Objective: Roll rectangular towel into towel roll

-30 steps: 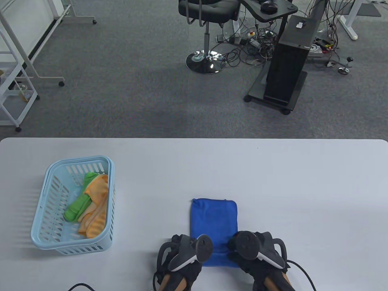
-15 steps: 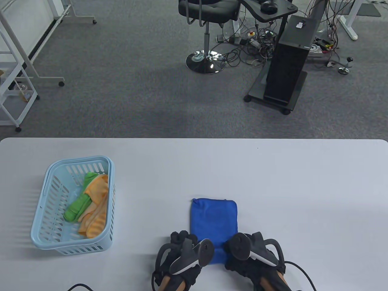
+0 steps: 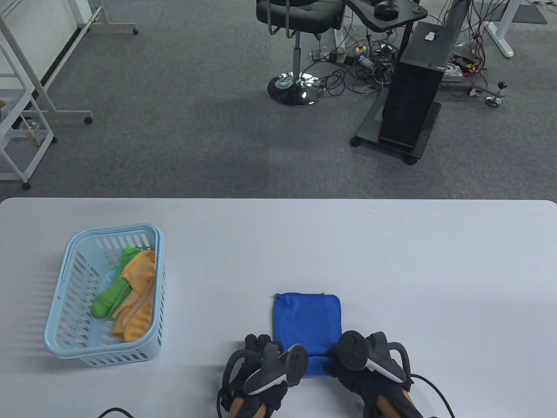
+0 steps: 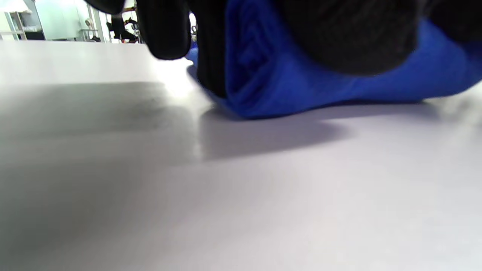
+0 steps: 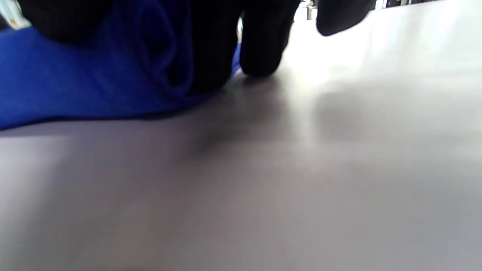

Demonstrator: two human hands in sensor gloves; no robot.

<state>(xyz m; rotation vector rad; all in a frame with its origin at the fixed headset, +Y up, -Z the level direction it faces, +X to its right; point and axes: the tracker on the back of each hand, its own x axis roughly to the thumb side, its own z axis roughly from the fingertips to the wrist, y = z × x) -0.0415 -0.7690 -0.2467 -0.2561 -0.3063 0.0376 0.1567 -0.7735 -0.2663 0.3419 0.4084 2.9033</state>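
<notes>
at about 9 o'clock on the table [image 3: 435, 261], a pale blue basket [image 3: 61, 322] holds a green roll [image 3: 112, 296] and an orange cloth [image 3: 138, 300], well apart from the work, likely a bin for other towels. at 6 o'clock near the table's front edge lies the blue towel [image 3: 307, 318], its near end curled into a roll. the left hand [image 3: 261, 370] grips the roll's left end, fingers [image 4: 211, 45] curled over the coil, probably to keep the layers aligned. the right hand [image 3: 370, 365] grips the right end likewise, fingers [image 5: 211, 41] wrapped over it, so both ends should advance evenly toward 12 o'clock.
</notes>
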